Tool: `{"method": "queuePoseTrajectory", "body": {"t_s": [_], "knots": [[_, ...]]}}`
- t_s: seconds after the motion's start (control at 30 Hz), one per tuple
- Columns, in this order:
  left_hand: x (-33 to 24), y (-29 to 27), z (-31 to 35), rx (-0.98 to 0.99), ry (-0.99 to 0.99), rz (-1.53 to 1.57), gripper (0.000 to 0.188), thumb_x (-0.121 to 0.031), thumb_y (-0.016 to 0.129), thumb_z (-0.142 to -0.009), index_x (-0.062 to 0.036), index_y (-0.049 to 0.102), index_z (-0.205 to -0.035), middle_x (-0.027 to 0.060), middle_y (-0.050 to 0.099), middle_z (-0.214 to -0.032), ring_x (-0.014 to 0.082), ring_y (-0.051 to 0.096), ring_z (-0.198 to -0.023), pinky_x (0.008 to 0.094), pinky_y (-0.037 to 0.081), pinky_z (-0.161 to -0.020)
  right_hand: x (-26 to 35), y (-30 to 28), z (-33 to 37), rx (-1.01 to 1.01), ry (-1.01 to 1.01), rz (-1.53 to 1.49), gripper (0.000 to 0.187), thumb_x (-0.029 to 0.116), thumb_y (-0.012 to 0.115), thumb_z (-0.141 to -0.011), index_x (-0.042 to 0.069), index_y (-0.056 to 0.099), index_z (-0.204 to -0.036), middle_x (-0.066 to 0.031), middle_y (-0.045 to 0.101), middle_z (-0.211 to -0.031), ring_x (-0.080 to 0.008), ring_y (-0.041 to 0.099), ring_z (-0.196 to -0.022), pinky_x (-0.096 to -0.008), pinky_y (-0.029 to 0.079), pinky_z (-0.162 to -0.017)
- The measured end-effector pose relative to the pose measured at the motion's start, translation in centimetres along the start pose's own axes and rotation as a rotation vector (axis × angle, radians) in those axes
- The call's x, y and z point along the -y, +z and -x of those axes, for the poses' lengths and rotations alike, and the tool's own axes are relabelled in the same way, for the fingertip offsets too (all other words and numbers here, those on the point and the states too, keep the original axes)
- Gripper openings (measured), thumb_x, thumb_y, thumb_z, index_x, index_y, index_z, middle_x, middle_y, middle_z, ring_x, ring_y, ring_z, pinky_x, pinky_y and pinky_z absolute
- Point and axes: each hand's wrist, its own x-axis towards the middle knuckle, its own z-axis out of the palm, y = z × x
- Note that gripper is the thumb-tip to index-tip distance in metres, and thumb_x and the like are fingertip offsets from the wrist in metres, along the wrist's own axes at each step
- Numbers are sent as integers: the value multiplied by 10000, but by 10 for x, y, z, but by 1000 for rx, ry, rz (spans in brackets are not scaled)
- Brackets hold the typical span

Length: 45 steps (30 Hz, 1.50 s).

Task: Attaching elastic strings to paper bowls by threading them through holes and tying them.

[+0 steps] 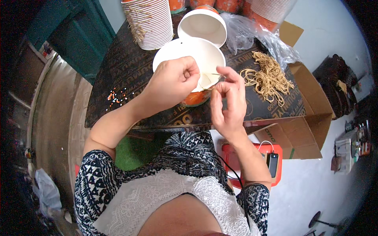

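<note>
Head view — dark table point(122, 67), cardboard box point(295, 135) beside — left fingers point(192, 80) together, right fingers point(220, 86) pinching strand point(208, 89).

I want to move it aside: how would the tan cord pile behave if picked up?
The tan cord pile would probably hang limp, lying in loose curls. It may lift as one tangle, as it crosses itself repeatedly. It seems fairly light, being thin cord with gaps.
</note>
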Motion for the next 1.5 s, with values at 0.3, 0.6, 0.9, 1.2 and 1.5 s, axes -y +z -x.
{"method": "queuePoseTrajectory", "body": {"t_s": [0.3, 0.6, 0.9, 1.2, 1.5], "knots": [[0, -1, 9, -85, 430, -193, 56, -9, 617, -782, -37, 569, -777, 26, 593, -711, 152, 584, -634, 358, 473, -869, 1, 7, -2, -10, 191, -142, 101, -69, 566, -864, -27, 508, -934, -149, 614, -864, -241, 621, -687, -300, 494, -618], [0, 1, 11, -55, 541, -231, 79, -22, 616, -802, -76, 559, -815, 3, 576, -737, 160, 593, -662, 529, 322, -1065, 7, 5, -5, 6, 249, -112, 91, -73, 598, -835, -12, 549, -882, -120, 560, -798, -222, 574, -646, -317, 472, -595], [5, 5, 10, -75, 562, -220, 84, -17, 625, -819, -76, 567, -834, 2, 600, -737, 163, 602, -633, 521, 336, -1069, 12, -4, -4, 21, 171, -77, 143, -84, 594, -843, -20, 537, -957, -142, 601, -871, -258, 615, -708, -336, 500, -632], [3, 7, 10, -110, 581, -182, 82, -20, 627, -811, -75, 575, -843, 5, 613, -744, 153, 607, -622, 530, 329, -1073, 22, -2, 4, -32, 42, -35, 177, -89, 612, -830, -21, 512, -960, -200, 653, -993, -240, 649, -663, -309, 520, -584], [1, 12, 13, -92, 575, -193, 139, -12, 643, -792, -84, 525, -816, -9, 566, -700, 152, 593, -610, 546, 317, -1078, 18, -1, 6, -95, 71, 42, 194, -98, 609, -816, -8, 518, -962, -138, 563, -817, -256, 591, -620, -331, 485, -550]]}}
